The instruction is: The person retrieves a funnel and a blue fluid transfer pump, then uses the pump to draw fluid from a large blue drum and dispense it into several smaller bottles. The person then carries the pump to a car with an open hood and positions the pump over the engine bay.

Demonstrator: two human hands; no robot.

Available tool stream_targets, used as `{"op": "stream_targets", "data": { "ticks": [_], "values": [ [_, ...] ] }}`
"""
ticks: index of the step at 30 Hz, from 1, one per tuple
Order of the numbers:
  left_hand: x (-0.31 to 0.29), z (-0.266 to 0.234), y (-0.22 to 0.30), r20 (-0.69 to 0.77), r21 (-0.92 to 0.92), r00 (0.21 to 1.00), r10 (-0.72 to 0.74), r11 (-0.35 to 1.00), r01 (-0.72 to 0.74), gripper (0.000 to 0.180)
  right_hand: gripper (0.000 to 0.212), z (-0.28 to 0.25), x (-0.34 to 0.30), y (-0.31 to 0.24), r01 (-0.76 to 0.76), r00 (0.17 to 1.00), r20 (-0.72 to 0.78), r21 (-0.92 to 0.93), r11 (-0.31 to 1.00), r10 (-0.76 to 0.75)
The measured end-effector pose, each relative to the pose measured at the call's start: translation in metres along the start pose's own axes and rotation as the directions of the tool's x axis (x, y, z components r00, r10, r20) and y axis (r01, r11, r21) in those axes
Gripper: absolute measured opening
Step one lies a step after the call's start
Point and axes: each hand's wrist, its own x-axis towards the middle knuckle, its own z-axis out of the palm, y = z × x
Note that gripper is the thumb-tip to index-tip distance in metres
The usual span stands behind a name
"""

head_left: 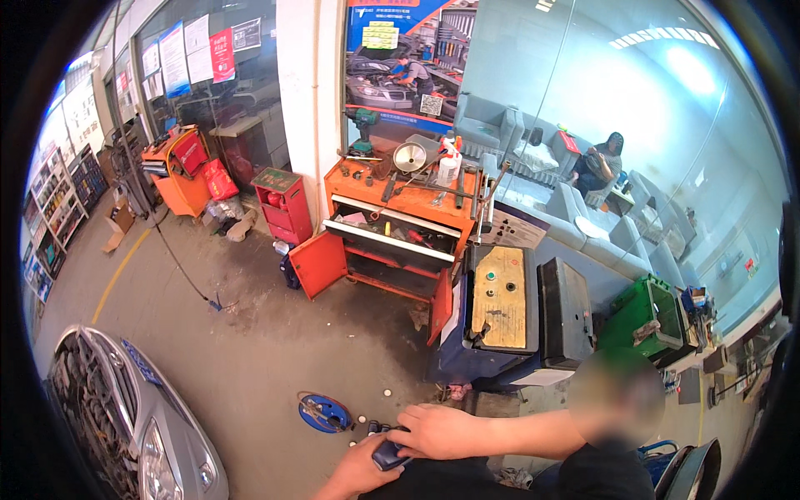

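Observation:
Low in the head view, my left hand is wrapped round a small dark, block-like object. My right hand reaches across from the right and closes on the same object from above. My fingers cover much of it, so its kind cannot be made out. Just beyond my hands, a blue round dish with a few items in it lies on the floor. Small pale round pieces are scattered near it.
An orange tool cabinet stands ahead, drawer and doors open. Right of it are a yellow-topped unit and a green bin. A silver car front is at left. A person sits behind glass.

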Motion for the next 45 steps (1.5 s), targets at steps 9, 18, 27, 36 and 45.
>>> {"op": "stream_targets", "data": {
  "ticks": [9,18,27,36,45],
  "values": [
    [0.073,0.004,-0.055,-0.235,-0.187,0.959,-0.158,0.976,0.115,0.074,0.036,-0.003,0.035,0.125,0.227,0.972,-0.143,0.348,0.910,-0.187],
    [0.133,0.005,-0.040,-0.465,-0.278,0.774,-0.430,0.901,0.334,0.080,0.033,-0.009,0.104,0.499,-0.526,0.390,-0.569,0.508,0.682,0.724],
    [0.149,0.051,-0.062,-0.581,-0.393,0.572,-0.579,0.815,0.426,0.077,0.020,-0.043,0.212,0.698,-0.577,0.279,-0.700,0.425,0.698,0.657],
    [0.183,0.048,-0.018,-0.526,-0.530,0.514,-0.678,0.734,0.425,0.073,0.014,-0.044,0.221,0.690,-0.555,0.307,-0.811,0.273,0.786,0.498],
    [0.192,0.047,-0.006,-0.595,-0.331,0.526,-0.607,0.782,0.528,0.073,0.016,-0.087,0.343,0.688,-0.362,0.507,-0.788,0.175,0.916,0.350]
  ]
}}
